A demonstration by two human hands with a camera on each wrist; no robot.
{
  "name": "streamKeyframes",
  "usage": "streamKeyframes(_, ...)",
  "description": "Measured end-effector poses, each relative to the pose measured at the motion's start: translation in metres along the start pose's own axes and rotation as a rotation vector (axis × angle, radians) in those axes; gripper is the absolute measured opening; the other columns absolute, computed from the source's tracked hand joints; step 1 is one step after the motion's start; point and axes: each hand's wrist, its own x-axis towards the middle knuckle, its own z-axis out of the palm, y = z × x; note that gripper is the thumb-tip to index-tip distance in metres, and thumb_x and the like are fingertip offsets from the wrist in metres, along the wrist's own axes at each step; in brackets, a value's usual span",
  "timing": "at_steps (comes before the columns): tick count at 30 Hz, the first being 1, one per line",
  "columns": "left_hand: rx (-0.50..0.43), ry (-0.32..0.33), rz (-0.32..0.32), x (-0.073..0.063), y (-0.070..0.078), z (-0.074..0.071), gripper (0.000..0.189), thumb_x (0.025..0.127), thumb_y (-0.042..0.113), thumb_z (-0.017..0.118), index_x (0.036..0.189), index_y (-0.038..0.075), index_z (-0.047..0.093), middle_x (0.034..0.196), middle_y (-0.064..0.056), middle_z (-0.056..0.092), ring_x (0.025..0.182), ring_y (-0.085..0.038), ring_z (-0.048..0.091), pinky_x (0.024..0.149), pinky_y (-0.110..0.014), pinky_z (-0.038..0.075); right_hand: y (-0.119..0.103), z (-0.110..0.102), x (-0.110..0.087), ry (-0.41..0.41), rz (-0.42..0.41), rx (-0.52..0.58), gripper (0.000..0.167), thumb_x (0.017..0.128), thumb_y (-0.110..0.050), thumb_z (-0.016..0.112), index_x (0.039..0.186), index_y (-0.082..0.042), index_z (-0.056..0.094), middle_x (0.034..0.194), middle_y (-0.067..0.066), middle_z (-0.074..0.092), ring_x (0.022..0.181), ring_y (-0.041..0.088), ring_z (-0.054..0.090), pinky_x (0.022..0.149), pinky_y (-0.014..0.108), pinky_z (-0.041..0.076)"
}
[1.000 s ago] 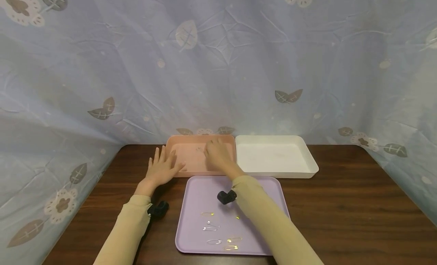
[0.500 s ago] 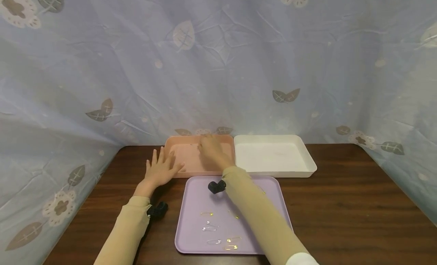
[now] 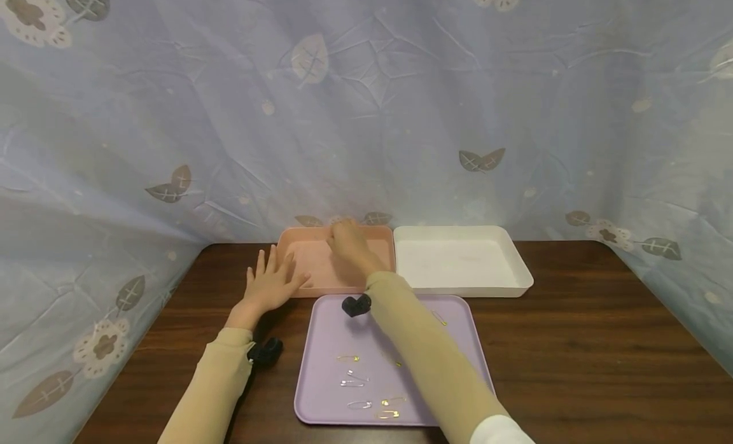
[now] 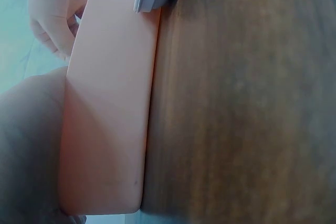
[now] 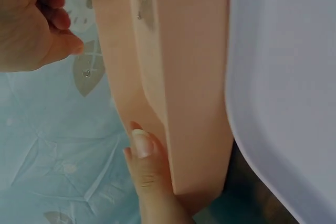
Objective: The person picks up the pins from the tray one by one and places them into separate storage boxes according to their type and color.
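My left hand (image 3: 268, 286) rests at the left end of the peach tray (image 3: 321, 292), fingers spread and straight. In the right wrist view its thumb (image 5: 144, 153) lies over the tray's rim. Above the same tray is my right hand (image 3: 350, 245), its fingers curled and thumb tip pressed in. A small silvery end of a safety pin (image 5: 86, 73) shows just below that thumb tip; the rest of the pin is hardly visible. Another small silvery piece (image 5: 139, 15) lies inside the peach tray. Several gold and silver safety pins (image 3: 359, 404) lie on the lilac tray (image 3: 321, 342).
A white tray (image 3: 464, 266) stands against the right end of the peach one. The lilac tray sits in front of both, partly covered by my right sleeve (image 3: 429, 355). A patterned curtain (image 3: 366, 113) hangs behind the dark wooden table (image 3: 584, 329).
My right hand has moved left and toward the back of the peach tray. A gold pin near the lilac tray's right side has come out from behind the sleeve. The left hand keeps its place.
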Motion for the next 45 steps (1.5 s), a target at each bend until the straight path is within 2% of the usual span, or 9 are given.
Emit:
streamKeyframes(8,-0.011,-0.011,0.002,-0.002,0.001,-0.001,0.087,0.093,0.071,0.033,0.157,0.014,0.017,0.162,-0.025,-0.006,0.147,-0.05,-0.011,0.109,-0.076,0.002,-0.005,0.003,0.0,0.052,0.0,0.058,0.013,0.09,-0.02,0.067,0.085,-0.01,0.072,0.099,0.004,0.07,0.108,0.024,0.061,0.114,0.038,0.034)
streamKeyframes(15,-0.014,-0.012,0.003,-0.002,0.001,-0.001,0.086,0.094,0.071,0.032,0.157,0.014,0.017,0.161,-0.026,-0.007,0.147,-0.051,-0.011,0.109,-0.076,0.002,-0.006,0.0,-0.005,0.07,-0.012,0.081,0.013,0.09,-0.021,0.068,0.084,-0.011,0.071,0.103,0.006,0.067,0.108,0.026,0.058,0.102,0.038,0.044)
streamKeyframes(23,-0.03,-0.024,-0.008,-0.005,-0.001,0.002,0.085,0.094,0.068,0.034,0.157,0.014,0.015,0.161,-0.025,-0.008,0.147,-0.051,-0.012,0.109,-0.076,0.0,-0.004,-0.01,-0.019,0.079,-0.045,0.134,0.01,0.091,-0.019,0.067,0.086,-0.01,0.068,0.105,0.006,0.066,0.112,0.026,0.057,0.097,0.038,0.048)
streamKeyframes(28,-0.031,-0.024,-0.006,-0.005,0.0,0.002,0.085,0.094,0.069,0.035,0.157,0.014,0.016,0.161,-0.026,-0.008,0.146,-0.051,-0.012,0.109,-0.076,0.0,0.002,-0.017,-0.027,0.12,-0.085,0.103,0.01,0.091,-0.018,0.066,0.085,-0.01,0.069,0.1,0.006,0.067,0.104,0.025,0.057,0.095,0.038,0.047)
streamKeyframes(37,-0.026,-0.024,-0.001,-0.003,0.001,0.0,0.083,0.095,0.066,0.035,0.157,0.014,0.016,0.162,-0.025,-0.007,0.147,-0.05,-0.012,0.109,-0.076,0.001,0.009,-0.038,-0.045,0.139,-0.106,0.08,0.012,0.09,-0.023,0.068,0.086,-0.011,0.07,0.101,0.007,0.066,0.101,0.025,0.055,0.087,0.038,0.048)
streamKeyframes(42,-0.02,-0.023,-0.002,0.0,-0.001,0.0,0.083,0.095,0.066,0.036,0.157,0.014,0.016,0.162,-0.025,-0.008,0.147,-0.05,-0.012,0.109,-0.076,0.0,0.009,-0.051,-0.058,0.164,-0.104,-0.018,0.016,0.089,-0.033,0.069,0.086,-0.017,0.069,0.097,0.002,0.066,0.092,0.021,0.057,0.075,0.034,0.049)
streamKeyframes(45,-0.031,-0.023,-0.003,0.001,-0.002,-0.001,0.083,0.095,0.066,0.037,0.157,0.014,0.015,0.162,-0.025,-0.009,0.147,-0.05,-0.013,0.109,-0.076,-0.002,0.01,-0.056,-0.066,0.195,-0.129,-0.063,0.017,0.089,-0.035,0.069,0.084,-0.019,0.069,0.091,0.001,0.065,0.085,0.019,0.057,0.073,0.033,0.048)
